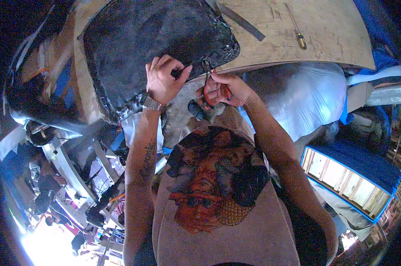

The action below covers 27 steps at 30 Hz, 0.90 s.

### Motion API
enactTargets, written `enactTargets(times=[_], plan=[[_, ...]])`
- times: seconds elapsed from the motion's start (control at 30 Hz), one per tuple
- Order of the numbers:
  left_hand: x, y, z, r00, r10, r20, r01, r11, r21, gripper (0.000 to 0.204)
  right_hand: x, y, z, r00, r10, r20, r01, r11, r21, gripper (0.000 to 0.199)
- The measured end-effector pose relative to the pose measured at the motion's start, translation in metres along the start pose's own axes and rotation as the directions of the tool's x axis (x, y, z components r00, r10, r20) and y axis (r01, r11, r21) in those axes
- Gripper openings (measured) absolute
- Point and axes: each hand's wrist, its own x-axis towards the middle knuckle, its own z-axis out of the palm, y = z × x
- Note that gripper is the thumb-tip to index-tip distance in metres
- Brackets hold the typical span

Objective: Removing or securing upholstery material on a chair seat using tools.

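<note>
A black padded panel (134, 37) with a rough, stapled-looking rim lies on the wooden tabletop (329, 26). My left hand (162, 82) is at its near edge, fingers bent and thumb close to the forefinger on the black cover. What lies under those fingertips is partly hidden. My right hand (229, 91) is closed around red-handled pliers (206, 71), whose metal jaws point away from me and meet the panel's near rim, right of my left hand. Whether the jaws grip anything is too small to tell.
A screwdriver (302, 41) and a dark flat strip (244, 24) lie on the tabletop. Clear plastic wrap (304, 99) covers something below its right edge. A blue-edged wooden frame (342, 179) stands at the right. At the left are a glossy black piece (25, 102) and metal framing (69, 173).
</note>
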Motion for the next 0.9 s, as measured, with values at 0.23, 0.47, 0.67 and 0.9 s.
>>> enactTargets(times=[0.23,0.47,0.67,0.9], plan=[[0.002,0.0,-0.003,0.999,-0.017,0.033,0.016,1.0,0.01,0.02,0.009,0.003,0.011,0.968,-0.032,-0.248,0.017,0.998,-0.062,0.043],[0.003,-0.003,0.001,1.0,0.021,0.0,-0.021,0.998,-0.053,0.02,0.017,0.004,0.025,0.728,-0.557,-0.399,-0.237,0.341,-0.91,0.031],[-0.003,-0.013,-0.002,1.0,0.003,-0.022,-0.004,0.999,-0.054,0.021,0.003,0.011,0.026,0.693,-0.683,0.231,-0.245,-0.525,-0.815,0.017],[-0.001,-0.011,-0.005,1.0,0.001,0.009,0.0,0.998,-0.056,0.019,-0.023,0.044,0.008,0.963,-0.161,-0.218,-0.005,0.793,-0.609,0.031]])
